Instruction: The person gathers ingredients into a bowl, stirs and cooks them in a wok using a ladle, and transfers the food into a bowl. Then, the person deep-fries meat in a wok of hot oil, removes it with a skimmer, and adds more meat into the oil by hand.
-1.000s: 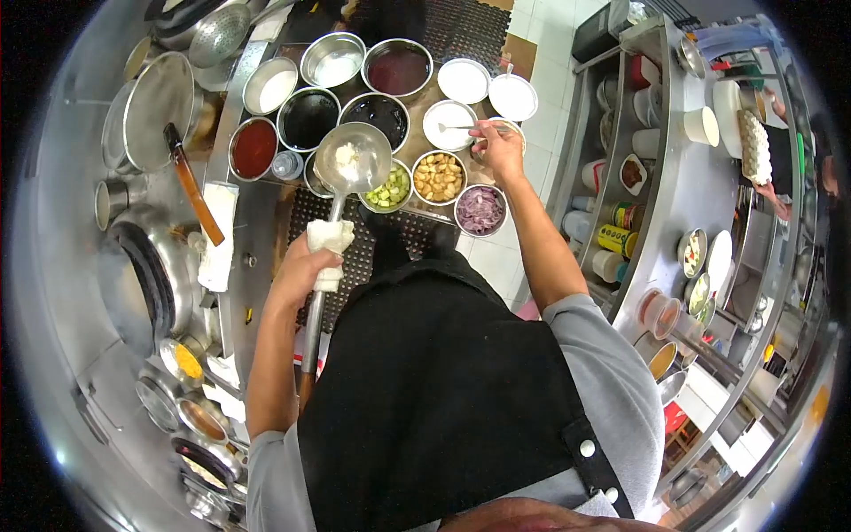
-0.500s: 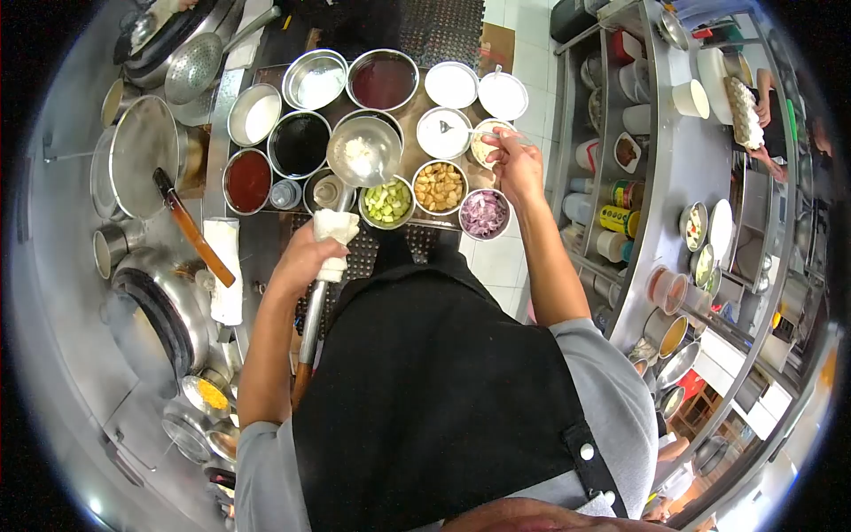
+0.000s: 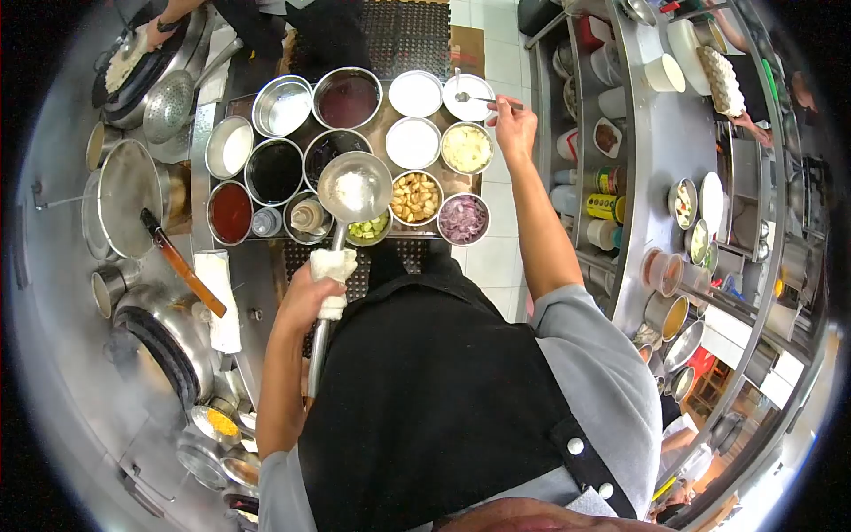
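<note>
My left hand is closed around the handle of a long steel ladle, with a folded white cloth wrapped on it. A small white heap lies in the ladle's bowl, which hangs over the edge of a bowl of chopped green vegetable. A small spoon is pinched in my right hand. Its tip is over the far-right bowl of white powder, where a second utensil leans on the rim. Nearer stand bowls of minced garlic, browned chunks and chopped purple onion.
Dark and red sauces fill bowls on the left. A strainer, a large pot and steaming woks line the left side. At upper left, a co-worker's hand is over a wok. Steel shelving runs along the right.
My right hand has carried the spoon from the nearer white-powder bowl to the one behind it. The ladle has shifted slightly relative to the bowls. A co-worker has come further into view at the top left.
</note>
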Action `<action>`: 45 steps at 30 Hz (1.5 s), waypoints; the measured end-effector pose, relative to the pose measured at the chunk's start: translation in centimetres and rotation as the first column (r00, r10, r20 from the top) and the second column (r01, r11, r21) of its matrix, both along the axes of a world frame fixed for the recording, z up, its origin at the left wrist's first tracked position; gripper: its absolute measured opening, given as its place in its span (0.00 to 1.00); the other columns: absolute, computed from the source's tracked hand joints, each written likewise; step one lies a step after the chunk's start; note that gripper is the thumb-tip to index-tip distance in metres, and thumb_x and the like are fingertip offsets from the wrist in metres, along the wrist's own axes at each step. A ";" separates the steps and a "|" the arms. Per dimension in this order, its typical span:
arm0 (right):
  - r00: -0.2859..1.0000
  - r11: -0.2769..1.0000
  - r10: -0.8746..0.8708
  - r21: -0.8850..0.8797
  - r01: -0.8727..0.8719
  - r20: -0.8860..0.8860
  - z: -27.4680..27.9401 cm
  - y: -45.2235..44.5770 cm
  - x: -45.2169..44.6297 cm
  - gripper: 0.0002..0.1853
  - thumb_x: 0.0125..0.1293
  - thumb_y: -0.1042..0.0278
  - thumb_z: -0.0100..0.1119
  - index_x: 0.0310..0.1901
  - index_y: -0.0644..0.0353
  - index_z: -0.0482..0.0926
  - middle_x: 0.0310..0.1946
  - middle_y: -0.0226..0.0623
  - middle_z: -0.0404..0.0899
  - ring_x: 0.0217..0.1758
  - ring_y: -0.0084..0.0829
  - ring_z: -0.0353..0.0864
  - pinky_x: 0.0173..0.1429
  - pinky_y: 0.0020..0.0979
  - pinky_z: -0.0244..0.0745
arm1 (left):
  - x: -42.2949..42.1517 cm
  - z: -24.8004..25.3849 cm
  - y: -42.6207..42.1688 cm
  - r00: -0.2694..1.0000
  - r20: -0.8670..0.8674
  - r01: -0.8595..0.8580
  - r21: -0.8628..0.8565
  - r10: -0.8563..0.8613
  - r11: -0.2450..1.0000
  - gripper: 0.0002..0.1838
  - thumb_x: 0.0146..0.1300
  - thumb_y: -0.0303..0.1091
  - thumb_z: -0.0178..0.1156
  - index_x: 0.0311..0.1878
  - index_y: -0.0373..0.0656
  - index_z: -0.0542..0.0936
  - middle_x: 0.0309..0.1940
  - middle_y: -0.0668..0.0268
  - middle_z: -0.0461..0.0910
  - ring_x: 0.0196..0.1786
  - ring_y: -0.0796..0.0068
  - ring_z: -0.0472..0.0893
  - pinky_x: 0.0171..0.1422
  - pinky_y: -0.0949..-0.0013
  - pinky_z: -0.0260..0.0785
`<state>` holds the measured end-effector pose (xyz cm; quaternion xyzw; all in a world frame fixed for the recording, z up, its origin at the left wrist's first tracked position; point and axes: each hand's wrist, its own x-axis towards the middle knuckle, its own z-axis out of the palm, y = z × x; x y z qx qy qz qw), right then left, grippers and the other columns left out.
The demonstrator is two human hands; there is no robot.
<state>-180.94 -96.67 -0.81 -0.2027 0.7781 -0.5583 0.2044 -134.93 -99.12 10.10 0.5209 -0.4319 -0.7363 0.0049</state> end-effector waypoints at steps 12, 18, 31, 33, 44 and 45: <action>0.902 0.972 -0.028 -0.197 0.125 0.432 -0.8 1.7 -2.8 0.12 0.75 0.69 0.58 0.54 0.68 0.80 0.39 0.45 0.90 0.23 0.24 0.80 0.24 0.26 0.69 | -1.7 0.7 4.2 0.996 0.006 -0.089 -0.057 0.090 0.994 0.23 0.55 0.29 0.62 0.56 0.36 0.79 0.41 0.66 0.83 0.39 0.76 0.82 0.46 0.70 0.76; 0.830 0.941 0.183 -0.339 0.009 0.527 6.8 6.3 -0.8 0.14 0.77 0.68 0.54 0.57 0.68 0.78 0.41 0.46 0.89 0.27 0.24 0.81 0.22 0.24 0.60 | -5.0 -0.5 5.6 0.994 -0.089 -0.071 -0.029 0.069 0.997 0.24 0.54 0.26 0.63 0.57 0.36 0.80 0.38 0.65 0.83 0.35 0.76 0.82 0.38 0.71 0.76; 0.643 0.494 0.755 0.756 -0.429 -0.128 5.8 8.1 4.1 0.24 0.63 0.45 0.71 0.46 0.60 0.89 0.42 0.50 0.89 0.46 0.48 0.90 0.49 0.44 0.82 | 1.5 -1.3 15.1 0.970 -0.088 -0.223 0.033 0.225 0.974 0.23 0.54 0.29 0.64 0.56 0.36 0.82 0.39 0.67 0.84 0.35 0.76 0.82 0.40 0.71 0.74; 0.657 0.691 0.705 0.470 -0.550 -0.267 2.1 7.5 9.3 0.25 0.60 0.51 0.77 0.53 0.61 0.87 0.45 0.49 0.89 0.45 0.42 0.90 0.47 0.41 0.82 | 4.8 -0.8 17.6 0.954 -0.064 -0.289 0.055 0.292 0.956 0.23 0.54 0.29 0.64 0.56 0.36 0.82 0.39 0.67 0.84 0.36 0.76 0.82 0.40 0.71 0.74; 0.467 0.642 0.761 0.427 -0.636 -0.450 -0.9 -4.1 35.5 0.38 0.54 0.53 0.78 0.62 0.60 0.72 0.56 0.50 0.78 0.59 0.53 0.79 0.61 0.50 0.78 | 18.7 -0.9 17.7 0.783 -0.088 -0.614 0.050 0.616 0.788 0.24 0.56 0.27 0.61 0.58 0.35 0.81 0.39 0.66 0.83 0.35 0.75 0.81 0.37 0.70 0.74; 0.459 0.655 0.749 0.432 -0.619 -0.478 -0.9 -4.0 36.4 0.36 0.52 0.54 0.78 0.59 0.59 0.73 0.53 0.50 0.79 0.58 0.53 0.79 0.60 0.50 0.78 | 20.0 -1.5 16.5 0.835 -0.075 -0.546 0.008 0.545 0.837 0.24 0.55 0.27 0.62 0.58 0.34 0.81 0.38 0.65 0.83 0.35 0.75 0.82 0.37 0.70 0.75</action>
